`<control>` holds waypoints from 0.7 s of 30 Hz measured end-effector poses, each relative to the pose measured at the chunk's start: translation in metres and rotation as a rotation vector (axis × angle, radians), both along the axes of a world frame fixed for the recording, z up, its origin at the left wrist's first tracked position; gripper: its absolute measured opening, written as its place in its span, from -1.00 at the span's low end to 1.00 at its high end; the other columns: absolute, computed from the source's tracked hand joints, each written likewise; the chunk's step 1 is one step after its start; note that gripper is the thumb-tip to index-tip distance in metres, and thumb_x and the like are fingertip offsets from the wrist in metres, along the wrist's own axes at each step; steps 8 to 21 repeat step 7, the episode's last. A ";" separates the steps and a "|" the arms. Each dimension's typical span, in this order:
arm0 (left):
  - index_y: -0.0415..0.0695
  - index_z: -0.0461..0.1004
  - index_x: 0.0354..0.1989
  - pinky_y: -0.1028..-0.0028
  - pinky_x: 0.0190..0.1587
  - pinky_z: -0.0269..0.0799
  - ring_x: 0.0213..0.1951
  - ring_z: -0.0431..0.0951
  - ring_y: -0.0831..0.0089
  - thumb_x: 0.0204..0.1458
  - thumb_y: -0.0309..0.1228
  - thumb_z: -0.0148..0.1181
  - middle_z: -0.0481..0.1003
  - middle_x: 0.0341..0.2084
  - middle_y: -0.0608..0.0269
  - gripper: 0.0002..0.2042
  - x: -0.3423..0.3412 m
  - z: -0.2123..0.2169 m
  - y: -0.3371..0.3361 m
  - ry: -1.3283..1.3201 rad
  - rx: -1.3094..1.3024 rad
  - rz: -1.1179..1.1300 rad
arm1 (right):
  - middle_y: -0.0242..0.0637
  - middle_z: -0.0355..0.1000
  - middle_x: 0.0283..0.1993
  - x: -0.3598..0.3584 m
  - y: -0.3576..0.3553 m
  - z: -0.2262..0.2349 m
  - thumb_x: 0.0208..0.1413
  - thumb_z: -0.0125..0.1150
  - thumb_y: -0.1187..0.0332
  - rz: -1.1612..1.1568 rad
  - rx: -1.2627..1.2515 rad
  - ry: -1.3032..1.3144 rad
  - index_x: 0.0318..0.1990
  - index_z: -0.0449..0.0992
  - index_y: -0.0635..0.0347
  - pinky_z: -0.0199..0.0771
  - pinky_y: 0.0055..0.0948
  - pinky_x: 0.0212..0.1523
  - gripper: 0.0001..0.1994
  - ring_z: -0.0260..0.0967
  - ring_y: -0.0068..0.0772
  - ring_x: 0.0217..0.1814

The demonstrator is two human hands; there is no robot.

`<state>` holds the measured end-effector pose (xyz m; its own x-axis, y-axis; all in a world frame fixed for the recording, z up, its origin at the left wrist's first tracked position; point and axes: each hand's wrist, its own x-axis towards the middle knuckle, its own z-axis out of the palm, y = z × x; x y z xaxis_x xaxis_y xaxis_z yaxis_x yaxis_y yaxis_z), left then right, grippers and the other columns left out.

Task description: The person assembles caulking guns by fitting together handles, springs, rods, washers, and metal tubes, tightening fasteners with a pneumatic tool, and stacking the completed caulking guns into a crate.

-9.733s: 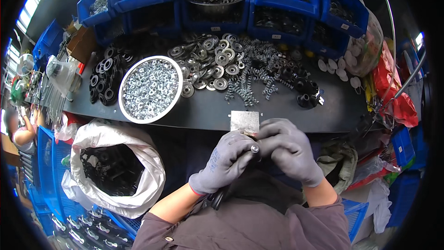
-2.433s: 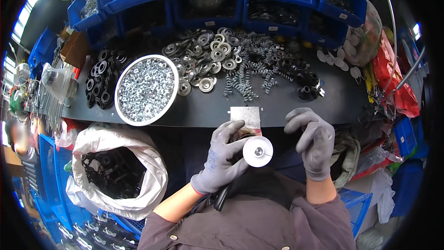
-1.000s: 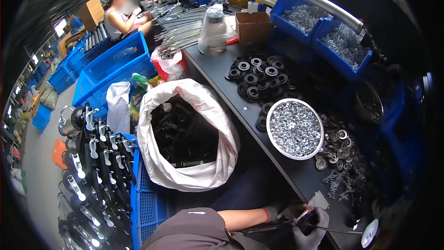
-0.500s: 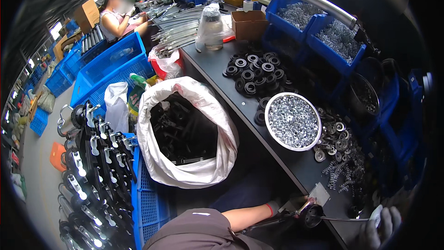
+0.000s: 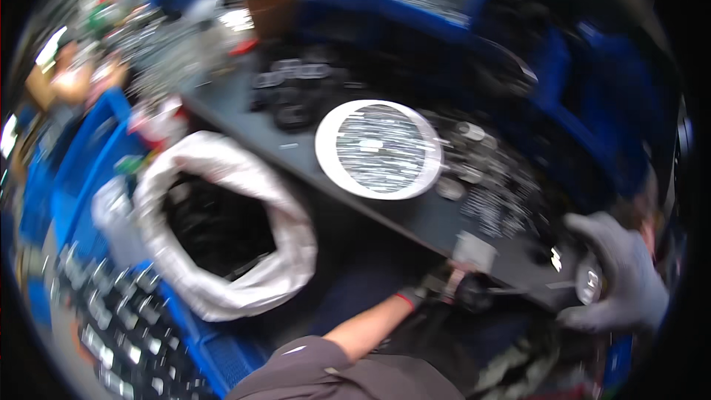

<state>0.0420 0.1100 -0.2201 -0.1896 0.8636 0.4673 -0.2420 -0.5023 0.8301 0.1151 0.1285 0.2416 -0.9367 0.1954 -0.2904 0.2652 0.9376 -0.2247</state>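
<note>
My gloved left hand (image 5: 438, 286), smeared by motion, is closed at a black round part (image 5: 474, 294) beside the bench edge. A thin metal rod (image 5: 511, 291) runs from that part towards the right. At the rod's far end, my grey-gloved right hand (image 5: 626, 274) curves around a round, pale-faced disc (image 5: 590, 280), its thumb and fingers on either side. Blur hides the exact contact. A small pale plate (image 5: 475, 252) lies at the bench edge by the left hand. Springs (image 5: 491, 211) and metal rings (image 5: 466, 155) are heaped beyond it.
A white-rimmed bowl (image 5: 327, 150) of small metal pieces stands on the bench (image 5: 244, 122), with black rings (image 5: 292, 78) behind. Blue bins (image 5: 433, 18) line the back. Left of the bench are an open white sack (image 5: 159, 252) of black parts and blue crates (image 5: 67, 207).
The whole view has swung, so bench and sack sit further left and blurred. My right hand has gone from the white piece by the rod to curving around the disc.
</note>
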 end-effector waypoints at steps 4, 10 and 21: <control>-0.18 0.51 0.04 0.40 0.22 0.34 0.12 0.45 0.37 0.07 -0.47 0.06 0.50 0.03 0.16 -0.67 -0.010 -0.002 -0.056 -0.201 -0.168 0.012 | -0.07 0.37 0.07 0.004 0.003 0.008 -0.35 0.53 0.27 0.320 0.017 0.050 0.16 0.41 0.21 0.50 -0.35 -0.25 -0.24 0.50 -0.20 -0.13; -0.02 0.56 0.00 0.34 0.22 0.34 0.10 0.47 0.29 -0.10 -0.41 0.35 0.51 -0.01 0.11 -0.60 0.003 -0.030 -0.096 -0.657 -0.468 -0.250 | -0.17 0.45 -0.05 0.018 0.021 -0.009 -0.20 0.48 0.30 0.237 0.063 0.050 0.13 0.46 0.15 0.48 -0.33 -0.36 -0.37 0.52 -0.24 -0.26; -0.02 0.56 0.00 0.34 0.22 0.34 0.10 0.47 0.29 -0.10 -0.41 0.35 0.51 -0.01 0.11 -0.60 0.003 -0.030 -0.096 -0.657 -0.468 -0.250 | -0.17 0.45 -0.05 0.018 0.021 -0.009 -0.20 0.48 0.30 0.237 0.063 0.050 0.13 0.46 0.15 0.48 -0.33 -0.36 -0.37 0.52 -0.24 -0.26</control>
